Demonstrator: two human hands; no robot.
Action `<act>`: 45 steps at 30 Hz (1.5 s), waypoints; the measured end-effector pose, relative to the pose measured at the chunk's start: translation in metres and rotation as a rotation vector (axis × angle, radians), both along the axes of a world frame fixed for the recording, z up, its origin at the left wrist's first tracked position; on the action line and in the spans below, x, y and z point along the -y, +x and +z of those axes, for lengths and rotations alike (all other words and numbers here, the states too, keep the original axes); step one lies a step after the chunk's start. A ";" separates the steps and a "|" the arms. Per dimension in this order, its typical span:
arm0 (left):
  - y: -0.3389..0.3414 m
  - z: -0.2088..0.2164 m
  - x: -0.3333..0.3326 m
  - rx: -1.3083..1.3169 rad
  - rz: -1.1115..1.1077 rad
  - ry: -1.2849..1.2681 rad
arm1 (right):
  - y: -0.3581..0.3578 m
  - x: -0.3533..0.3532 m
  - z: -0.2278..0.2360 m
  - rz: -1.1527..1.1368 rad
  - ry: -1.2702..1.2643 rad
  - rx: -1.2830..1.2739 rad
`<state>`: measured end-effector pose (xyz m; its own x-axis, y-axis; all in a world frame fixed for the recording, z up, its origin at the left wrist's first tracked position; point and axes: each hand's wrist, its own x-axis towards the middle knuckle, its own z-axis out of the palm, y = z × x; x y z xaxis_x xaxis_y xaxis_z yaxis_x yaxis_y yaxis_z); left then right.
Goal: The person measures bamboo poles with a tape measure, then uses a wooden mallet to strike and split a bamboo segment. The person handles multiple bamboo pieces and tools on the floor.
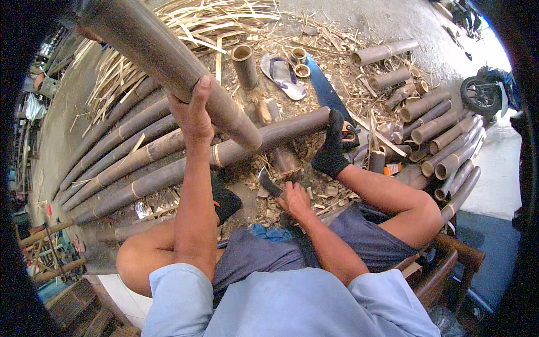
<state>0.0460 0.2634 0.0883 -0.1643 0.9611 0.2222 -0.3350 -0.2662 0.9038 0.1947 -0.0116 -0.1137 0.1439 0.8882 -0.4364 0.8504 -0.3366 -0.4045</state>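
My left hand [194,118] is wrapped round a thick brown bamboo pole [163,53], held up at a slant. Its lower end hangs over a long bamboo pole [238,150] lying across the floor in front of me; whether the two touch, I cannot tell. That lying pole rests on a short bamboo piece [285,160], and my black-socked right foot [335,147] is against its right end. Low in front of my lap, my right hand [296,200] is closed on a knife [269,182] with a dark curved blade; its handle is mostly hidden by the fingers.
More long bamboo poles [126,132] lie at the left, below a heap of pale split strips [219,22]. Beyond my foot are a handsaw [324,84], sandals [283,77] and an upright bamboo tube [245,67]. Cut tubes [435,123] pile up at the right, among wood chips.
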 end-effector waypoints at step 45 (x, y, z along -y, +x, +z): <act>0.070 -0.037 0.026 -0.376 -0.082 0.006 | -0.034 -0.075 0.043 -0.159 0.318 -0.099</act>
<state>0.1160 0.2377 0.0511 0.0076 0.9661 0.2582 -0.0008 -0.2582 0.9661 0.1612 0.0630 -0.0703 0.2622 0.9514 -0.1612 0.7488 -0.3060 -0.5879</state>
